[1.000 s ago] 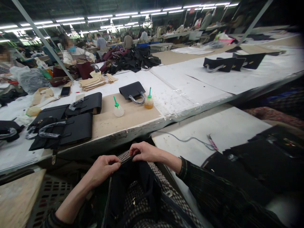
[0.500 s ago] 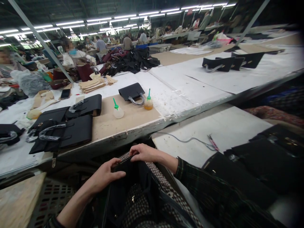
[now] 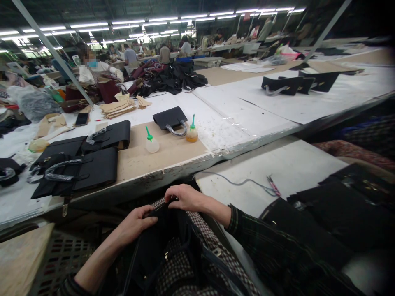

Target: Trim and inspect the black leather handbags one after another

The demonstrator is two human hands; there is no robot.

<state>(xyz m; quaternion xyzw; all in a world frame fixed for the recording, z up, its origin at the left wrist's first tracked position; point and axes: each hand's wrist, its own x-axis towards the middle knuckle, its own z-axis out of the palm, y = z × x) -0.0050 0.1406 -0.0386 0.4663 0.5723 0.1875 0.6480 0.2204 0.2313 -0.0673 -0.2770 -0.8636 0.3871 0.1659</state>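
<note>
A black handbag (image 3: pixel 140 257) lies in my lap against brown-and-white checked cloth (image 3: pixel 169 275). My left hand (image 3: pixel 135 224) is closed on the bag's far upper edge, thumb on the near side and fingers over the far side. Just right of it, my right hand (image 3: pixel 185 198) pinches the same edge between curled fingers and thumb. A dark strap (image 3: pixel 222 267) runs along the right side of the bag. The bag's lower part is dark and partly out of view.
Several black bags (image 3: pixel 98 168) with wrapped handles lie on the table at left. Two squeeze bottles (image 3: pixel 152 144) stand near another black bag (image 3: pixel 170 117). Thread snips (image 3: pixel 274 186) and black pieces (image 3: pixel 336 205) lie at right. A plastic crate (image 3: pixel 63 255) is at lower left.
The view has shifted slightly, so the table things sit a little further left. My left thumb has come up closer to the bag's edge. Both hands stay on the bag.
</note>
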